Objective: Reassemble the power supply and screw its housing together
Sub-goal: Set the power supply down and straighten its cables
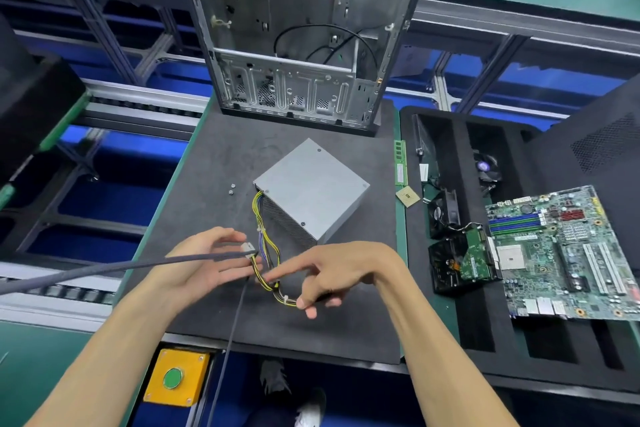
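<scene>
The grey metal power supply [311, 189] lies on the black foam mat [214, 156], lid on, with a yellow and black wire bundle [260, 218] running out of its near-left corner toward me. Two small screws [231, 188] lie on the mat left of it. My left hand [204, 263] is palm up; thumb and fingers pinch a white connector [248, 249] at the end of a grey sleeved cable [104, 269]. My right hand [332, 270] holds the end of the wire bundle between thumb and curled fingers, while its index finger points left and touches the wires.
An empty computer case [294, 45] stands at the mat's far edge. To the right, a foam tray [446, 305] carries a motherboard [561, 253], hard drive [460, 260], fan, RAM stick [400, 163] and CPU [408, 197]. A yellow box with a green button [173, 378] sits below the mat.
</scene>
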Demonstrator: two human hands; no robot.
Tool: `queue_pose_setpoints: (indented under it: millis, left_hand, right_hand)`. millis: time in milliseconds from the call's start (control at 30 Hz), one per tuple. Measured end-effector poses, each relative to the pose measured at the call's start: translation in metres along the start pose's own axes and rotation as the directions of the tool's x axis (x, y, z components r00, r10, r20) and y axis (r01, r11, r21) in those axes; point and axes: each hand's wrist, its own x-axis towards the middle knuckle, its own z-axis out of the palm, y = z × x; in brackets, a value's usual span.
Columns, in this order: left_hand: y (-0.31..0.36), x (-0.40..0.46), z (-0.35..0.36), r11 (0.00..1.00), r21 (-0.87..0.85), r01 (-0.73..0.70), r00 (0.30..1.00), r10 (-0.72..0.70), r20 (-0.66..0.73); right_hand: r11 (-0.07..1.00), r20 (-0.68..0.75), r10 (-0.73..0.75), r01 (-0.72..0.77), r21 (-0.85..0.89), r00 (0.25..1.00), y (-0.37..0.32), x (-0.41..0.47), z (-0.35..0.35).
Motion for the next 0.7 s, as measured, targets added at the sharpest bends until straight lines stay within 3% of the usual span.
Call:
queue_pose_setpoints:
  millis: [133, 267, 300, 367, 433, 600, 667, 700]
  left_hand:
    - [0.003, 0.006, 0.001, 0.997, 0.077, 0.008, 0.999, -0.004, -0.053]
    - [0.009, 0.003, 0.000, 0.999, 0.029, -0.038, 0.999, 0.039, -0.032]
    - [0.011, 0.002, 0.000, 0.996, 0.083, -0.038, 0.998, 0.041, -0.041]
    - [0.013, -0.002, -0.001, 0.938, 0.347, 0.001, 0.999, 0.016, -0.047]
    - [0.009, -0.010, -0.004, 0.791, 0.610, 0.041, 0.998, -0.059, 0.010]
    - [-0.031, -0.037, -0.003, 0.476, 0.876, 0.077, 0.953, -0.292, 0.075]
    - [-0.052, -0.044, 0.003, 0.253, 0.967, -0.013, 0.959, -0.269, 0.083]
    - [-0.064, -0.046, 0.005, 0.082, 0.994, -0.075, 0.973, -0.211, 0.091]
  right_hand:
    - [0.998, 0.019, 0.034, -0.033, -0.060, 0.999, -0.001, 0.003, -0.010]
    - [0.992, 0.038, 0.042, -0.037, -0.123, 0.998, -0.002, 0.004, -0.021]
    - [0.991, 0.037, 0.047, -0.042, -0.128, 0.998, -0.001, 0.005, -0.022]
    - [0.991, 0.023, 0.066, -0.063, -0.115, 0.998, 0.003, 0.006, -0.023]
    - [0.994, 0.011, 0.078, -0.077, -0.079, 0.997, 0.008, 0.005, -0.023]
    - [0.999, 0.014, 0.027, -0.027, 0.024, 1.000, 0.012, -0.001, -0.021]
    - [0.999, 0.004, 0.003, -0.004, 0.040, 1.000, 0.009, -0.001, -0.018]
    - [0.998, -0.008, -0.001, 0.001, 0.057, 1.000, 0.008, 0.000, -0.016]
